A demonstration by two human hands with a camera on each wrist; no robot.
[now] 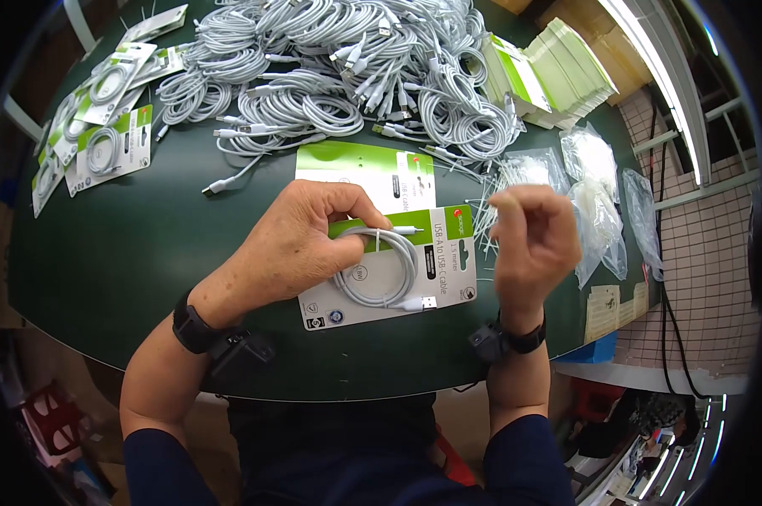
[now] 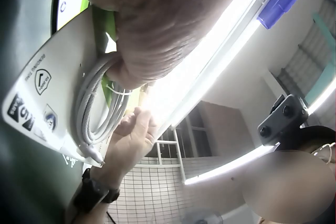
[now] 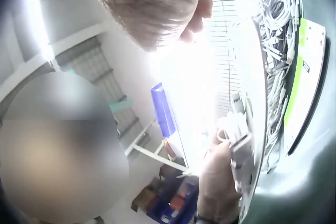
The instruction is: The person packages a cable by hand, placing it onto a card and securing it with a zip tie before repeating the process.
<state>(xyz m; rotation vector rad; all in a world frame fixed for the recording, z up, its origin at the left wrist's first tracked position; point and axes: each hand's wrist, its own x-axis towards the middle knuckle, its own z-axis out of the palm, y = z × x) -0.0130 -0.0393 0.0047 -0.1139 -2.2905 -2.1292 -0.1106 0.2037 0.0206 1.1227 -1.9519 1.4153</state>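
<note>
My left hand [image 1: 288, 240] pinches a coiled white USB cable [image 1: 410, 270] against a green and white packaging card [image 1: 450, 274]. White ties loop round the coil at its top and bottom. The card is tilted, its printed face up, over another card [image 1: 330, 160] on the table. To the right of the card, my right hand [image 1: 534, 244] is raised with its fingers curled and thumb up, apart from the cable; nothing shows in it. The left wrist view shows the coil [image 2: 86, 108] along the card, with the right hand [image 2: 131, 137] beyond it.
A large heap of white cables [image 1: 313, 51] covers the back of the dark green table [image 1: 187, 228]. Finished cable cards [image 1: 107, 152] lie at the left. Stacked blank-backed cards [image 1: 571, 72] stand at the back right, near loose white ties [image 1: 486, 223] and plastic bags [image 1: 596, 211].
</note>
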